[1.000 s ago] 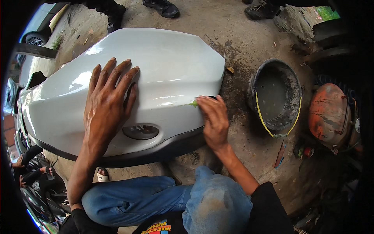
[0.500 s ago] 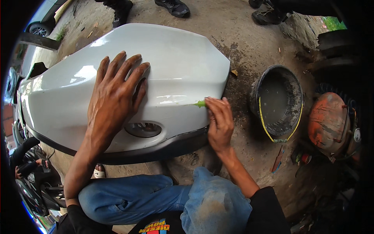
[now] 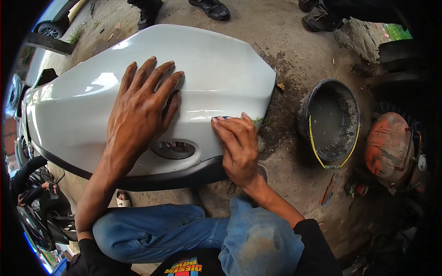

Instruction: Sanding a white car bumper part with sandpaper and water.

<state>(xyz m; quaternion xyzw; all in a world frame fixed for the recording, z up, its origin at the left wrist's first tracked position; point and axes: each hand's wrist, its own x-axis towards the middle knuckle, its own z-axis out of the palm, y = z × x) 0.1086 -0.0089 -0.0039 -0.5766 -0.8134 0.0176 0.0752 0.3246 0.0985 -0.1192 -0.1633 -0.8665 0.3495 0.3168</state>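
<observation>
A glossy white car bumper (image 3: 216, 55) with a dark lower trim lies across the ground before me. My left hand (image 3: 142, 99) rests flat on its upper face, fingers spread, holding nothing. Below that hand a fog lamp (image 3: 174, 149) sits in its oval opening. My right hand (image 3: 239, 149) presses its bunched fingertips on the bumper's raised crease, right of the lamp. A thin dark sheet (image 3: 225, 117) peeks out at those fingertips; most of it is hidden, and its kind cannot be made out. A green patch (image 3: 257, 120) shows on the crease just beyond the fingers.
To the right stand a black bucket (image 3: 305, 120) of murky water with a yellow handle and a rusty orange tank (image 3: 386, 146). A thin strip (image 3: 328, 189) lies on the ground. Other people's shoes (image 3: 210, 8) are at the far side; motorcycles (image 3: 48, 218) stand left.
My right hand has slid left along the crease, from the green patch toward the bumper's middle. The left hand keeps its place on the bumper. The whole view has shifted slightly.
</observation>
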